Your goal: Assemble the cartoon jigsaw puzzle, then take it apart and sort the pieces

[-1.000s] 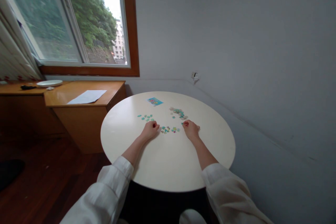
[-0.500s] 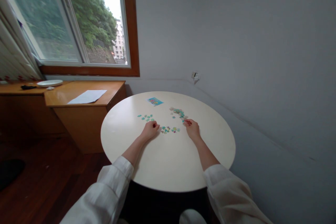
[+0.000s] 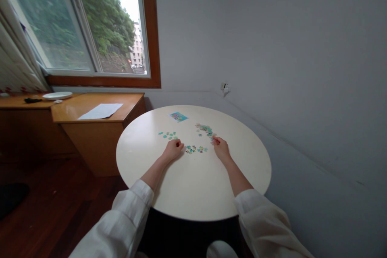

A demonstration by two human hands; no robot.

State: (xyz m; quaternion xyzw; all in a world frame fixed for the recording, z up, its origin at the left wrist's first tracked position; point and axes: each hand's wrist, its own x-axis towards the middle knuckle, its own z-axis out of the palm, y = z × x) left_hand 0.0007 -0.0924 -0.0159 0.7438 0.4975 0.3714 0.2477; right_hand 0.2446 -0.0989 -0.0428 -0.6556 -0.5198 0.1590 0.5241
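Small teal puzzle pieces lie on a round cream table (image 3: pixel 193 189). My left hand (image 3: pixel 173 149) rests curled on the tabletop, its fingers closed beside a short row of pieces (image 3: pixel 196 149). My right hand (image 3: pixel 221 147) reaches to the near end of a pile of pieces (image 3: pixel 206 130), fingertips pinched there; what they hold is too small to make out. A few loose pieces (image 3: pixel 168 134) lie just beyond my left hand. A small picture card (image 3: pixel 178 117) lies at the table's far side.
A wooden desk (image 3: pixel 96 119) with a white sheet (image 3: pixel 100 111) stands left of the table under a window. A white plate (image 3: pixel 57 95) sits farther left. Grey walls close in behind and to the right. A dark wood floor lies at the lower left.
My right hand has moved a little forward and left, from beside the short row up to the near end of the pile. My left hand has stayed put.
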